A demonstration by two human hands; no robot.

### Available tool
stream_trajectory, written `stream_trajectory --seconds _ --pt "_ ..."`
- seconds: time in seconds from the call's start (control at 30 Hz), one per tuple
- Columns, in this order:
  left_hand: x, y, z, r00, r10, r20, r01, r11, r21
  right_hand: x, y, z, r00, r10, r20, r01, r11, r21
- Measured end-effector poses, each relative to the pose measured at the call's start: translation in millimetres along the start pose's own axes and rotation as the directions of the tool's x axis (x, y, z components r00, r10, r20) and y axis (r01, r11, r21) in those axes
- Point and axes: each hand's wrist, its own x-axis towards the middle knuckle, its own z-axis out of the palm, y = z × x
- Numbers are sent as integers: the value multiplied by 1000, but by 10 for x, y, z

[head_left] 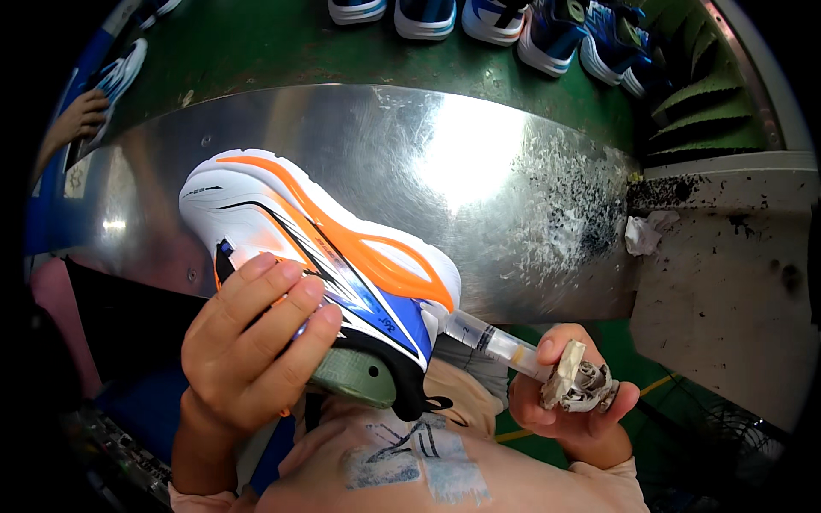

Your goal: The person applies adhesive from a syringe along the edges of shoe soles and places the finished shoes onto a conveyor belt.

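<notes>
Jutting from the clasping left hand (256,355), the shoe (338,248), heel (432,323) toward the right hand (571,423), itself curled around a syringe (486,339).

I have a syringe (489,340) at the heel of a white, orange and blue shoe (342,244).
My left hand (256,346) grips the tilted shoe by its upper, a green form (355,377) showing in its opening; my right hand (560,419) holds the syringe by its wrapped rear end, and I can't tell whether the tip touches. Beyond lies a shiny metal surface (342,128), with more shoes (426,21) past its far edge. At far left, another person's hand (83,117) is on a blue-and-white shoe (122,73).
</notes>
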Motion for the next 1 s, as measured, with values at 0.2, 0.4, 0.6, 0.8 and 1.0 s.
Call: stream_trajectory --seconds 0.2,0.4,0.6,0.8,1.0 --pt "136 19 -56 996 -16 82 14 1000 26 -22 52 -199 997 1 83 -10 995 104" --pt "255 -10 -33 990 13 140 -16 1000 21 -81 114 -205 1000 -16 25 12 989 145" --pt "514 -167 -42 959 116 258 -115 993 -17 -133 251 -135 993 -8 -118 26 989 146" --pt "1004 -419 25 821 385 421 -352 923 -158 47 334 -72 967 -195 -167 209 975 74" --pt "1072 -7 87 858 182 481 -217 976 17 22 278 -116 928 -286 -237 312 947 80"
